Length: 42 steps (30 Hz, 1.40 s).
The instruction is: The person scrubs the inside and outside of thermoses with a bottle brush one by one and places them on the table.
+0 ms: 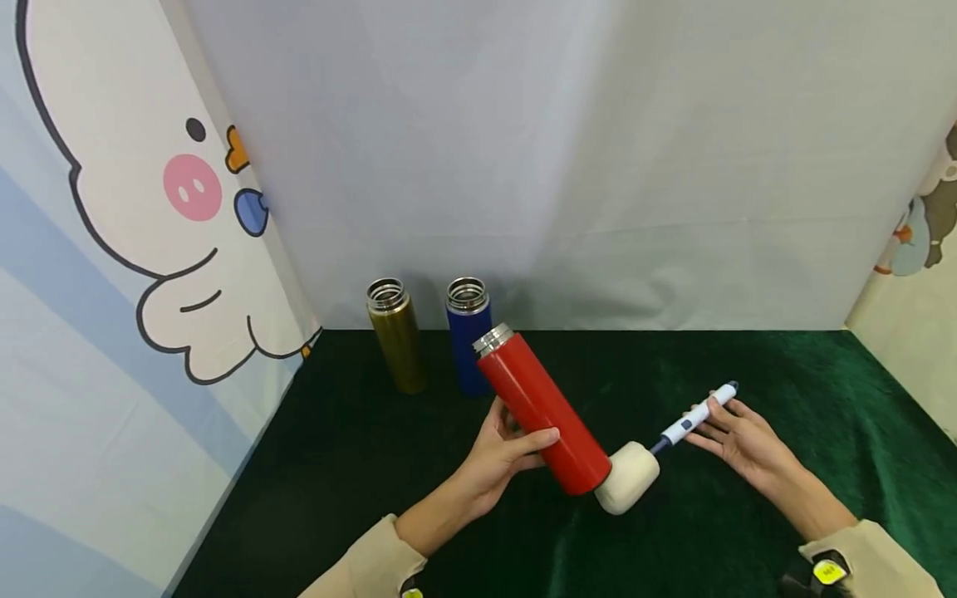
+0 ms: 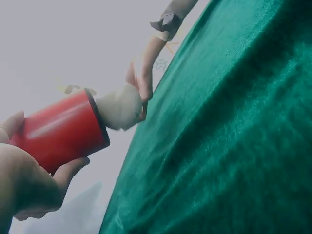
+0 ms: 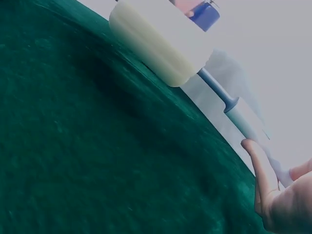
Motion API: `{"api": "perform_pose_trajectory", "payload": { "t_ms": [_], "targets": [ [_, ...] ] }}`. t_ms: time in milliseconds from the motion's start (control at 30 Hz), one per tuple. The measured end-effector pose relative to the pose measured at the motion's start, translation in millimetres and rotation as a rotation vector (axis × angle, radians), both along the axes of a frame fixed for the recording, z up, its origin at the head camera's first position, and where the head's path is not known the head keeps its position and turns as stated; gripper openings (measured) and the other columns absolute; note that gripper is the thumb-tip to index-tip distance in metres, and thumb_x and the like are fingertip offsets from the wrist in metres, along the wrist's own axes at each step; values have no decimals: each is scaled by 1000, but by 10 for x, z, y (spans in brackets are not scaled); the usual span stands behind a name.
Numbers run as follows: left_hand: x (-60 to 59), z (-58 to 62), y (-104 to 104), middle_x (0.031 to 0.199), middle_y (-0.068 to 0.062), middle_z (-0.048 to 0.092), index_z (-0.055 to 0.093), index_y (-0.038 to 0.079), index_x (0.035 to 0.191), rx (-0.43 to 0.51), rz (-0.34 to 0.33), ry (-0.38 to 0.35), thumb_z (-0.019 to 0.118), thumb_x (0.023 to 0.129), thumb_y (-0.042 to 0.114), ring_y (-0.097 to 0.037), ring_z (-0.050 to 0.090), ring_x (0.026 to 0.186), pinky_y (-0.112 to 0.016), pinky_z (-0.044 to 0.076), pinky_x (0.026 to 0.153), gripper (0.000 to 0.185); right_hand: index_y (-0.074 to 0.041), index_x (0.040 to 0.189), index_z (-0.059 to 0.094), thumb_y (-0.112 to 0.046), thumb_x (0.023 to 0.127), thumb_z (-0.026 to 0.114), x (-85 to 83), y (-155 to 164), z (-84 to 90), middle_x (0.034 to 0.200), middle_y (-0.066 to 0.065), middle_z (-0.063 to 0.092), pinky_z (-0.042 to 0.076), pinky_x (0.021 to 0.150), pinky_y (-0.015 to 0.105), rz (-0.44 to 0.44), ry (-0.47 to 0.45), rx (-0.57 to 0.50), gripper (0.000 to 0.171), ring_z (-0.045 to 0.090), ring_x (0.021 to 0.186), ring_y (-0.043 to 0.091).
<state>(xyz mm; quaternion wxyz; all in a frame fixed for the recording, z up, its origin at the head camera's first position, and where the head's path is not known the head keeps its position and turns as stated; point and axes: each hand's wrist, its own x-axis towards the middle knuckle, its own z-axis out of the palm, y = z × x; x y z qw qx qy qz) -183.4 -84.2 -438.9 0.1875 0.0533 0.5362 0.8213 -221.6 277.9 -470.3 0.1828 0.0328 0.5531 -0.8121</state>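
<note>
The red flask tilts above the green counter, gripped by the left hand, fingers curled round it. The right hand pinches the sponge brush handle; only the head view shows the gold flask and blue flask behind.

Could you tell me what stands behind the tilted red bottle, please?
Behind the red bottle stand a blue bottle and a gold bottle, both uncapped. The red one covers the blue bottle's lower right side.
</note>
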Motion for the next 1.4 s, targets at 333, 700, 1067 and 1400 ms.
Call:
{"api": "perform_pose_trajectory", "payload": {
  "t_ms": [333, 700, 1067, 1400],
  "targets": [
    [-75, -37, 77, 144, -9, 53, 34, 25, 151, -80, 72, 210, 75, 88, 11, -23, 60, 127, -48, 52, 107, 77, -2, 159, -9, -27, 110, 45, -33, -334, -2, 119, -4, 61, 59, 96, 36, 43, 37, 98, 77, 67, 106, 4],
    [3, -64, -41, 144, -8, 54, 35, 23, 151, -132, 106, 222, 77, 88, 12, -22, 60, 127, -47, 51, 109, 77, -8, 155, 0, -25, 109, 44, -44, -112, 11, 113, -6, 62, 60, 93, 32, 9, -11, -14, 66, 67, 104, 4],
    [-48, -27, 67, 144, -8, 56, 37, 22, 150, -124, 89, 370, 80, 87, 17, -19, 59, 126, -44, 50, 110, 77, -5, 162, -6, -31, 109, 46, -14, -482, 54, 130, 2, 52, 58, 98, 38, 72, 57, 135, 78, 66, 108, 4],
    [-236, -120, 12, 140, -9, 62, 45, 18, 145, -356, 230, 541, 86, 81, 20, -25, 62, 125, -47, 55, 103, 76, -17, 144, 24, -24, 110, 43, 24, -146, -61, 114, -4, 64, 60, 92, 34, 23, 19, -42, 40, 68, 106, 7]
  ]
}}
